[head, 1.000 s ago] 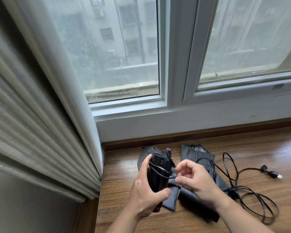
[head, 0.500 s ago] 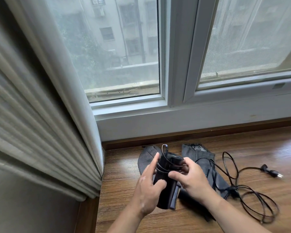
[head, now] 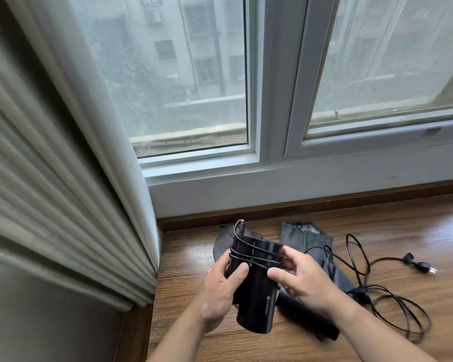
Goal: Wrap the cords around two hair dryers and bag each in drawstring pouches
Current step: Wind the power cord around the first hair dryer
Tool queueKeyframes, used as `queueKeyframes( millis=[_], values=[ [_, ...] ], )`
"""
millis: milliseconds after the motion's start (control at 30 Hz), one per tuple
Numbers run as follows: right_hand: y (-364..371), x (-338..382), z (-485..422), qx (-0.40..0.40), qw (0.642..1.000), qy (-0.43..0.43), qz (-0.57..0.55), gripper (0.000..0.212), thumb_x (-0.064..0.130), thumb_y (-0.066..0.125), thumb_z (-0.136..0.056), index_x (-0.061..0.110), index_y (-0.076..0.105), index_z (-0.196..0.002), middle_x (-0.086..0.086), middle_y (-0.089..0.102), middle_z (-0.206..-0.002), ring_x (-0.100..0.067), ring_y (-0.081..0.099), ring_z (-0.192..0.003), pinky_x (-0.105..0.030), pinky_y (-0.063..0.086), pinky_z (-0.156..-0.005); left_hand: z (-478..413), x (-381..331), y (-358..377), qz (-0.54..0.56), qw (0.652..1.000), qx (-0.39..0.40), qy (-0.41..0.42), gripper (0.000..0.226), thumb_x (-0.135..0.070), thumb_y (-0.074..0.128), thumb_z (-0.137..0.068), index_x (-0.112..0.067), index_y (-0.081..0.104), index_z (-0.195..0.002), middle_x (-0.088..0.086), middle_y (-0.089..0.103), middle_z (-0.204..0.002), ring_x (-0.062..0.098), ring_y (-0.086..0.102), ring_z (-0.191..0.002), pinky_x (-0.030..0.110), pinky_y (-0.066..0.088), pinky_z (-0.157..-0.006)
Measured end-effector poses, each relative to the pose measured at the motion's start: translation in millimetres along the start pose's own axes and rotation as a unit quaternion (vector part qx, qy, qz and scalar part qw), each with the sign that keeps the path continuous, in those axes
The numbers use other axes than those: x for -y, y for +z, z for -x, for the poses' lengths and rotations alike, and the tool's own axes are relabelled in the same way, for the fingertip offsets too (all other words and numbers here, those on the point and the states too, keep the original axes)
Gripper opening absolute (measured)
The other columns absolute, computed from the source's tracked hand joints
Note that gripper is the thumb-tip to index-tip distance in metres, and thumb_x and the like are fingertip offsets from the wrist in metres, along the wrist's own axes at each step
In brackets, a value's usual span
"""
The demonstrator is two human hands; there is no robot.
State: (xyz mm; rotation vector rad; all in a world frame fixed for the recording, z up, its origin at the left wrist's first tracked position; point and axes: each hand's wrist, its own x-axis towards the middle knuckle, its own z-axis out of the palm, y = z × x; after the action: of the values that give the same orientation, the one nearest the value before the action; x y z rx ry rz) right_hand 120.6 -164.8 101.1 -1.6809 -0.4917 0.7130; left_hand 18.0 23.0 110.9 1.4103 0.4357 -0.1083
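One head-worn view (wide-angle): looked forward and down, close above left hand point(head: 217, 291), right hand point(head: 309, 283), wooden ledge point(head: 392, 226); window point(head: 183, 74) ahead.

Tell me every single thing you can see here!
black plastic hair dryer: one, black, held over the sill
thin black cord: one, black, wound round that dryer
loose black cord with plug: one, black, sill, right
grey fabric drawstring pouches: two, grey, sill, behind the hands
brown wooden sill: one, brown, below window
white window frame: one, white, top
beige pleated curtain: one, beige, left
left hand: grips dryer
right hand: fingers pinch wound cord
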Motion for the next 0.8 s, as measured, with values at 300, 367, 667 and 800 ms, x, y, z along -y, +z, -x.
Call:
queueKeyframes(
  millis=[300, 367, 667, 800],
  values=[
    [15, -8, 2, -0.129, 0.984, 0.025, 0.119, 0.027, 0.046, 0.078, -0.081, 0.029, 0.07, -0.1, 0.019, 0.079, -0.086, 0.006, 0.073, -0.083, -0.016, 0.054, -0.076, -1, 12, 14, -0.263, 0.958, -0.115, 0.019, 0.08, -0.036, 0.071, -0.093, -0.043, 0.025, -0.159, -0.019, 0.053, -0.127, -0.013, 0.053, -0.111, 0.019, 0.042, -0.101],
    [20, -11, 2, -0.165, 0.978, 0.04, 0.122, 0.034, 0.055, 0.079, -0.075, 0.029, 0.069, -0.094, 0.017, 0.079, -0.08, 0.005, 0.073, -0.077, -0.022, 0.056, -0.073, 1, 20, 20, -0.291, 0.954, -0.074, 0.006, 0.115, -0.048, 0.078, -0.076, -0.039, 0.004, -0.163, -0.013, 0.04, -0.139, -0.005, 0.047, -0.12, 0.021, 0.04, -0.106],
    [26, -10, 5, -0.067, 0.985, 0.076, 0.138, 0.042, 0.044, 0.087, -0.074, 0.024, 0.056, -0.093, 0.006, 0.076, -0.07, -0.002, 0.065, -0.057, -0.018, 0.047, -0.058, 2, 41, 26, -0.335, 0.934, -0.114, -0.044, 0.148, -0.044, 0.09, -0.056, -0.032, -0.013, -0.161, -0.011, 0.019, -0.129, 0.014, 0.042, -0.13, 0.019, 0.038, -0.106],
    [11, -19, 8, 0.013, 0.993, 0.062, 0.098, 0.047, 0.03, 0.083, -0.082, 0.03, 0.055, -0.12, 0.0, 0.076, -0.086, -0.011, 0.052, -0.057, -0.029, 0.045, -0.061, 3, 41, 13, -0.289, 0.949, -0.121, -0.038, 0.133, -0.044, 0.088, -0.053, -0.036, 0.011, -0.162, -0.008, 0.041, -0.14, 0.014, 0.048, -0.13, 0.031, 0.046, -0.108]
  ],
)
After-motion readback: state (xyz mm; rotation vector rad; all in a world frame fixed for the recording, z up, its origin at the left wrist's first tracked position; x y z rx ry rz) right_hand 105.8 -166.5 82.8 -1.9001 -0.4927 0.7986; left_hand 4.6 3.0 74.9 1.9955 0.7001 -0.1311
